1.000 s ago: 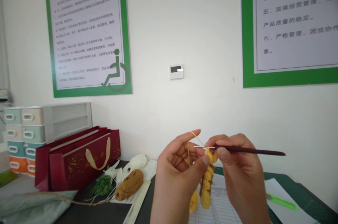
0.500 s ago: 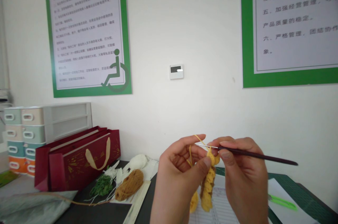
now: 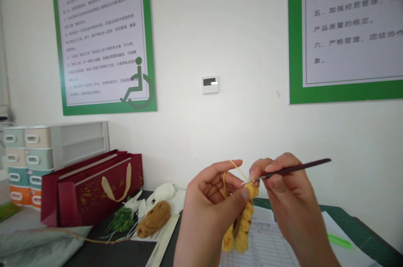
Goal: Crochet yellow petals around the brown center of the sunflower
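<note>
Yellow crochet work (image 3: 243, 227) hangs from the person's left hand (image 3: 209, 212) in the head view, just above a printed form sheet (image 3: 261, 246). Its top edge appears pinched between the left thumb (image 3: 244, 193) and the fingers behind it, while the left index finger (image 3: 233, 163) stands raised and apart, with a taut yellow yarn strand (image 3: 236, 169) running over it. The right hand (image 3: 291, 200) holds a dark-handled crochet hook (image 3: 292, 167), thumb and index finger closed together on the shaft, and the hook's metal tip sits at the top edge of the work. Whether the tip has entered a stitch is hard to tell at this size. The step in hand looks like working a stitch along that edge, and the next move seems to call for catching the strand with the hook and drawing it through. Left of the form sheet lie a skein of tan yarn (image 3: 154, 218) and a red gift bag (image 3: 91, 191); a green cutting mat (image 3: 355, 229) lies beneath the sheet.
</note>
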Motion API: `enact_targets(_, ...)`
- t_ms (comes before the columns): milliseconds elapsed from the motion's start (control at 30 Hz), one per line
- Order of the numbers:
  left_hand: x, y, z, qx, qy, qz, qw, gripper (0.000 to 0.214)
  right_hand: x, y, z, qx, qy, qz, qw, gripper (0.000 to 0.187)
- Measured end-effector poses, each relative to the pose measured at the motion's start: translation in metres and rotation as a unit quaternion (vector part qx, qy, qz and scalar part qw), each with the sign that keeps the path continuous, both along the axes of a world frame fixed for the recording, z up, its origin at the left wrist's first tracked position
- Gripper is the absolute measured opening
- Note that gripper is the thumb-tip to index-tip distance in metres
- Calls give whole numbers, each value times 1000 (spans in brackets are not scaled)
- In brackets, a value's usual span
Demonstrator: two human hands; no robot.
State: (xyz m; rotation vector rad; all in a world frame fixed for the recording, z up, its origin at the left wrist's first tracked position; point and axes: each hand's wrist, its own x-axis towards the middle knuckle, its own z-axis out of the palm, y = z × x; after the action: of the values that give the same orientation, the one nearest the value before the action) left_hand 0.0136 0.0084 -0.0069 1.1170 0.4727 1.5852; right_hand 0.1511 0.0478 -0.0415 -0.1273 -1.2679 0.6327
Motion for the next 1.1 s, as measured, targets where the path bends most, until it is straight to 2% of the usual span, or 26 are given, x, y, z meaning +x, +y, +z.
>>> enact_targets(233,-1,0,-1,-9,11,-8,1000,32,23,3,2,73,-86,-11,994,4)
enact_targets(467,0,0,-1,-17,14,-10,1000,30,28,-10,8,112,-118,-106,981,7)
enact_targets(667,2,-1,0,-10,22,10,1000,28,27,-18,11,151,-149,-167,963,15)
enact_targets(800,3,-1,-1,7,23,35,999,27,30,-20,8,190,-191,-203,941,29)
enact_targets(1100,5,-4,-1,26,29,41,998,25,34,-19,4,217,-227,-227,922,47)
